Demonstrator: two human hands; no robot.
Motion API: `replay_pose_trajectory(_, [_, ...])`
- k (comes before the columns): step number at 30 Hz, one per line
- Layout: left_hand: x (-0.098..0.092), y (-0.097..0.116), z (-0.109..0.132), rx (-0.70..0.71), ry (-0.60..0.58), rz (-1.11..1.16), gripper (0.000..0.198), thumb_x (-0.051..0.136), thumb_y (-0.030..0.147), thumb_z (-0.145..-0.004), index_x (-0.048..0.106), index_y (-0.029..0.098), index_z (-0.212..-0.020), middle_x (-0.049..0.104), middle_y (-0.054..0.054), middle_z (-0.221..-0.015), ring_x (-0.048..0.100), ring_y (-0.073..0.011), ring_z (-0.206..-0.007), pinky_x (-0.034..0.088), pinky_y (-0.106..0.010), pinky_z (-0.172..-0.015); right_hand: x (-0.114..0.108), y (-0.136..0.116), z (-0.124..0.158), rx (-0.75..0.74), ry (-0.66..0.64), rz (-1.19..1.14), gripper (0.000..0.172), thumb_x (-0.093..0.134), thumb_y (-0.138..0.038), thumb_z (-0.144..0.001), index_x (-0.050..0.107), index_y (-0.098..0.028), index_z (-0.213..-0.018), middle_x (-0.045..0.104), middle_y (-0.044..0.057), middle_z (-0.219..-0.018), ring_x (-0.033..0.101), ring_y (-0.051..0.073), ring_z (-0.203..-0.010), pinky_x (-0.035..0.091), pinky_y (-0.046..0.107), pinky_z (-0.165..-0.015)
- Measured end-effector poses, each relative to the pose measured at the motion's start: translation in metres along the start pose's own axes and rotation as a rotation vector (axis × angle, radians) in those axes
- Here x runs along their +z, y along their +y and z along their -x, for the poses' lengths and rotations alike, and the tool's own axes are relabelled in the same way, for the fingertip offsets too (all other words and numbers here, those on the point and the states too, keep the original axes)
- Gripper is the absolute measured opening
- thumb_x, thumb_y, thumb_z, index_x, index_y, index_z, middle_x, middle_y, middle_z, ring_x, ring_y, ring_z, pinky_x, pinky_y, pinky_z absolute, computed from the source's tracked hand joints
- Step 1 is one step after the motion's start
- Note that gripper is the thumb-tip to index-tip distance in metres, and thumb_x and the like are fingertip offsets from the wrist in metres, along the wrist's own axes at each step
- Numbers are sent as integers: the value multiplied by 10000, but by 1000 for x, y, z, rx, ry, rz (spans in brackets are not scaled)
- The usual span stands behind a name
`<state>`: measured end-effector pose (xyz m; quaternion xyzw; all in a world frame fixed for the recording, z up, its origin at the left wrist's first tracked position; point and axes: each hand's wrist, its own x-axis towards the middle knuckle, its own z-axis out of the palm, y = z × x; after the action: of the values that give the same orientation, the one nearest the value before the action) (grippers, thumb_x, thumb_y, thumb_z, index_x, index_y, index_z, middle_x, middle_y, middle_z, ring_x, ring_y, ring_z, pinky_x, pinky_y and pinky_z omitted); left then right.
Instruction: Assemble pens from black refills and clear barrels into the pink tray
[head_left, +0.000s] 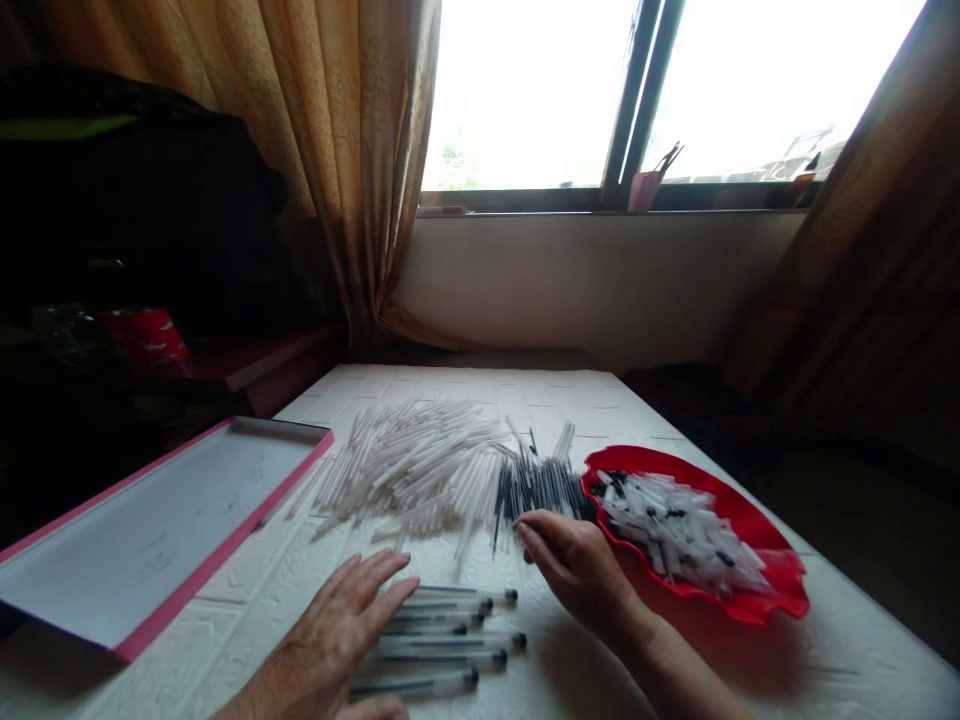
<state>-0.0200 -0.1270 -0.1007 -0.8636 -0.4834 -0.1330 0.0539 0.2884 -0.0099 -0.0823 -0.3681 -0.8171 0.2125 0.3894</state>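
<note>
My left hand [330, 630] lies at the lower left with its fingers spread, its fingertips on or just over a neat row of several clear pens with black tips [442, 640]. My right hand [570, 570] is curled at the near edge of a loose bunch of thin black-topped pen refills [540, 488]. Whether those fingers pinch anything cannot be seen. Left of the refills spreads a large heap of clear plastic pen barrels [412, 465]. A red wavy-rimmed bowl [780, 590] to the right of my right hand holds many white and black pen parts [675, 530].
A white box lid with a pink edge [150, 545] lies at the table's left side. The white brick-textured table top [600, 410] ends near a wall under a bright window. Brown curtains hang at both sides, and dark bags sit to the left.
</note>
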Motion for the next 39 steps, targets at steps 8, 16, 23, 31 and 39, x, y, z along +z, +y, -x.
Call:
replay_pose_trajectory(8, [32, -13, -12, 22, -52, -12, 733, 508, 572, -963, 216, 325, -1588, 414, -66, -1586, 441, -358, -1408, 398, -589, -1110, -1, 3, 2, -17, -90, 56, 299, 466, -299, -961, 697, -175, -819, 686, 41, -634, 645, 165, -571, 439, 247, -582])
replay_pose_trajectory(16, [29, -21, -26, 97, -80, 22, 829, 547, 652, -902, 225, 316, -1588, 404, -116, -1589, 420, -387, -1415, 402, -619, -1094, -9, -11, 6, 93, -455, 295, 81, 667, -157, -806, 726, -207, -828, 722, 19, -764, 642, 161, -653, 388, 234, -602])
replay_pose_trajectory(23, [23, -14, -22, 169, 24, -61, 562, 540, 458, -975, 390, 390, -1512, 451, -62, -1564, 472, -340, -1385, 470, -592, -1049, -10, -18, 7, 73, -463, 370, 123, 569, -126, -869, 660, -182, -808, 697, 33, -790, 607, 160, -673, 366, 248, -600])
replay_pose_trajectory(31, [31, -18, -30, 184, 279, -9, 514, 468, 444, -1014, 430, 248, -1488, 604, -97, -1421, 561, -284, -1301, 487, -460, -1062, -20, -28, 25, 215, -178, -19, 166, 549, -283, -914, 650, -184, -828, 652, 18, -694, 584, 152, -610, 414, 246, -570])
replay_pose_trajectory(39, [10, -11, -46, 193, 552, 122, 159, 487, 313, -1037, 616, 224, -1071, 764, -13, -852, 739, -187, -804, 543, -351, -906, 6, -33, 31, 389, 16, -519, 268, 678, -437, -839, 662, -172, -804, 691, 37, -713, 603, 145, -591, 485, 254, -566])
